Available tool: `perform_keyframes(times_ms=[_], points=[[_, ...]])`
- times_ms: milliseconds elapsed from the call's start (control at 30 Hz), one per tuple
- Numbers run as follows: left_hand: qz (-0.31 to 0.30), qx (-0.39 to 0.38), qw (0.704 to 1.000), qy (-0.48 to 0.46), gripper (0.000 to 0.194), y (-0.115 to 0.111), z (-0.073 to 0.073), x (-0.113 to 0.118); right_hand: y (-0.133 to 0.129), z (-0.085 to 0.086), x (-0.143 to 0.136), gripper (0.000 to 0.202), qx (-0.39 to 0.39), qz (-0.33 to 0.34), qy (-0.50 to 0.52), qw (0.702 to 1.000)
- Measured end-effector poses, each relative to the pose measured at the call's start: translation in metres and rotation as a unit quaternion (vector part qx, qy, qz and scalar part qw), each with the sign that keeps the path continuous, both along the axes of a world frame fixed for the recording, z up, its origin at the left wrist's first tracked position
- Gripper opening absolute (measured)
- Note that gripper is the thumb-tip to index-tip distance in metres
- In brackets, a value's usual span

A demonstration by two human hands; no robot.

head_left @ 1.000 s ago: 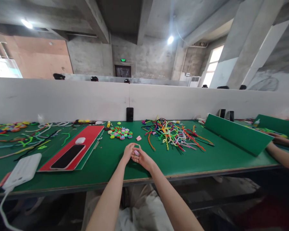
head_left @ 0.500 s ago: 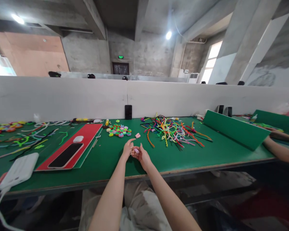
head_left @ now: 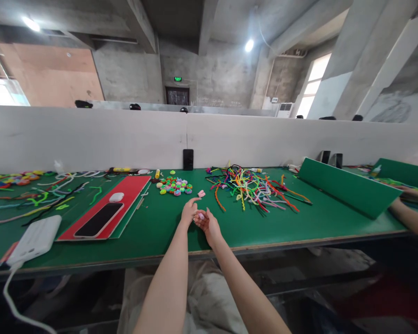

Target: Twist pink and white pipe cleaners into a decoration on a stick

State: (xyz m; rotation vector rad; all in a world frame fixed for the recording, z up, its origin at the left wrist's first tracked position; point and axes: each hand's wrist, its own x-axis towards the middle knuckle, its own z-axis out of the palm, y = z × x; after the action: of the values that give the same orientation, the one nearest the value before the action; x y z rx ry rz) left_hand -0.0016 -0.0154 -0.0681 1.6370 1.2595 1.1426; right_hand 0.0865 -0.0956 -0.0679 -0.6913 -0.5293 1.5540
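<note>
My left hand (head_left: 188, 212) and my right hand (head_left: 211, 227) meet above the table near its front edge. Between their fingertips they hold a small lilac piece (head_left: 201, 216), partly hidden; its exact kind is too small to make out. The left fingers are bent and closed at it. My right hand is turned palm up with curled fingers around it and the thumb raised. Just beyond the hands lies a small pink piece (head_left: 201, 193). A cluster of small colourful round pieces (head_left: 176, 185) sits behind to the left, and a tangled heap of pipe cleaners (head_left: 247, 188) to the right.
A red board (head_left: 128, 195) at left carries a phone (head_left: 99, 220) and a white case (head_left: 116, 197). A white power bank (head_left: 36, 239) with cable lies further left. A green board (head_left: 348, 188) stands at right, beside another person's arm (head_left: 409, 215). A white partition (head_left: 142, 139) runs behind.
The view has shifted slightly, so everything sits a little further right. Both hands stay together on the lilac piece, with the fingers only slightly changed.
</note>
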Motion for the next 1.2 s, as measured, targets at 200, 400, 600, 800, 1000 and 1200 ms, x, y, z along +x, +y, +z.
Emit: perform_keyframes(times_ms=[200,400,600,800,1000,1200], points=[[-0.018,-0.020,0.999,0.042,0.027,0.007,0.000,0.010,0.001,0.001,0.004,0.025,-0.026,-0.031,0.025,0.999],[-0.023,-0.035,0.998,0.054,0.027,0.009,0.003,0.012,0.000,0.000,0.003,0.024,-0.025,-0.047,0.031,0.998],[-0.013,-0.025,0.998,0.054,0.023,0.007,0.004,0.012,0.001,-0.002,0.003,0.022,-0.024,-0.050,0.031,0.998],[-0.010,-0.036,0.998,0.043,0.024,0.007,0.005,0.012,-0.001,-0.001,0.003,0.025,-0.018,-0.045,0.035,0.998],[-0.010,-0.070,0.997,0.018,0.028,0.005,0.006,0.009,-0.007,0.006,0.002,0.026,0.017,-0.015,0.025,0.999],[0.007,-0.042,0.999,0.000,0.024,-0.003,0.008,0.005,-0.012,0.007,0.002,0.027,0.045,0.002,0.012,0.999]])
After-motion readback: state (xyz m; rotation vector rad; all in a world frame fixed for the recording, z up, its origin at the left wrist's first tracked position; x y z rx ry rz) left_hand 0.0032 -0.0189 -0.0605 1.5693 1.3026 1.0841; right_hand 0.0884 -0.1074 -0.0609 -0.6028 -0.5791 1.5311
